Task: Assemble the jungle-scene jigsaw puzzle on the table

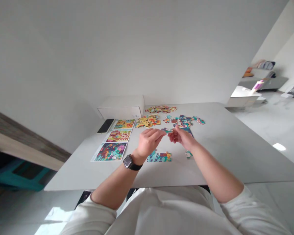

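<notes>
My left hand (150,139), with a black watch on its wrist, is closed in a pinch at the left end of a small teal and green jigsaw piece strip (167,130). At the other end, the fingers of my right hand (182,137) are curled and closed on the same strip. I cannot tell whether it is one piece or joined ones. Below my hands lies a joined teal jigsaw section (159,157) on the table. A loose jigsaw piece (188,154) rests beside my right forearm. Dark blue pieces (187,130) lie behind my right hand, partly hidden.
Picture sheets (112,151) lie at the left, with a black phone (106,126) behind them. A white box (121,107) stands at the wall. Heaps of yellow pieces (148,121), red-yellow pieces (161,109) and blue pieces (183,120) cover the far table (225,147).
</notes>
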Tool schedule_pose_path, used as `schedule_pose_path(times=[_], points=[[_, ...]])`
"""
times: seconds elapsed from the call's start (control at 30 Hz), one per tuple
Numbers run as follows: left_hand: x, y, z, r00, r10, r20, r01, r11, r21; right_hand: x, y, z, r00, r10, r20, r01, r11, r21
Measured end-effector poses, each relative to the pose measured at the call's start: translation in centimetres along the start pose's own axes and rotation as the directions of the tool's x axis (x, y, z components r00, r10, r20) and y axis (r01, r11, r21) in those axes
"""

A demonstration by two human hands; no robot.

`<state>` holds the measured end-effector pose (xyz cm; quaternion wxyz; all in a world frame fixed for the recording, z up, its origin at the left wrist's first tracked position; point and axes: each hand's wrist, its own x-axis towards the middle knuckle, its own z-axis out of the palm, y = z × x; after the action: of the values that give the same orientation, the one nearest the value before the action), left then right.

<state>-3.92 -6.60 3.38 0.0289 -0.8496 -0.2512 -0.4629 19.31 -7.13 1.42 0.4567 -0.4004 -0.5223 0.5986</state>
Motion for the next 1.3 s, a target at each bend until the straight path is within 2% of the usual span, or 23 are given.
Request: schedule_pose_path(times=[0.07, 0.13, 0.27, 0.33, 0.43, 0.53, 0.67, 0.83, 0.97, 1.13, 1.3], points=[[-1.1, -0.6, 1.4, 0.999, -0.016, -0.037, 0.014, 0.999, -0.031, 0.2, 1.1, 0.5, 0.997, -0.027, -0.068, 0.029, 0.999, 0.031], [-2.0, -1.3, 2.7, 0.997, -0.058, -0.049, 0.054, 0.995, -0.085, 0.5, 2.0, 0.5, 0.991, -0.067, -0.12, 0.065, 0.998, -0.02], [-3.3, -2.1, 3.8, 0.976, -0.217, -0.019, 0.209, 0.959, -0.189, 0.8, 2.8, -0.2, 0.981, -0.164, -0.107, 0.141, 0.97, -0.197], [-3.5, -2.2, 3.6, 0.94, -0.341, 0.024, 0.336, 0.91, -0.243, 0.8, 2.9, -0.5, 0.974, -0.192, -0.119, 0.155, 0.952, -0.263], [-3.5, -2.1, 3.2, 0.851, -0.511, 0.123, 0.52, 0.784, -0.338, 0.7, 2.9, -0.9, 0.968, -0.212, -0.136, 0.154, 0.926, -0.345], [-3.4, -1.8, 3.2, 0.786, -0.582, 0.207, 0.611, 0.682, -0.403, 0.6, 2.9, -1.2, 0.968, -0.225, -0.11, 0.158, 0.891, -0.425], [-3.3, -1.3, 3.6, 0.737, -0.58, 0.347, 0.676, 0.61, -0.414, 0.3, 2.9, -1.0, 0.971, -0.225, -0.08, 0.158, 0.857, -0.491], [-3.0, -1.0, 3.6, 0.687, -0.566, 0.455, 0.723, 0.593, -0.354, 0.2, 2.6, -0.8, 0.982, -0.185, -0.046, 0.131, 0.829, -0.543], [-3.0, -1.0, 3.7, 0.69, -0.561, 0.457, 0.721, 0.589, -0.365, 0.3, 1.8, -2.6, 0.976, -0.204, -0.075, 0.127, 0.814, -0.567], [-3.2, -0.7, 4.2, 0.698, -0.532, 0.479, 0.709, 0.608, -0.358, -0.2, 0.6, -5.2, 0.977, -0.162, -0.142, 0.084, 0.894, -0.439], [-3.2, -0.2, 4.5, 0.7, -0.503, 0.506, 0.694, 0.645, -0.319, -0.4, 0.5, -4.6, 0.992, -0.114, -0.059, 0.081, 0.914, -0.399]])
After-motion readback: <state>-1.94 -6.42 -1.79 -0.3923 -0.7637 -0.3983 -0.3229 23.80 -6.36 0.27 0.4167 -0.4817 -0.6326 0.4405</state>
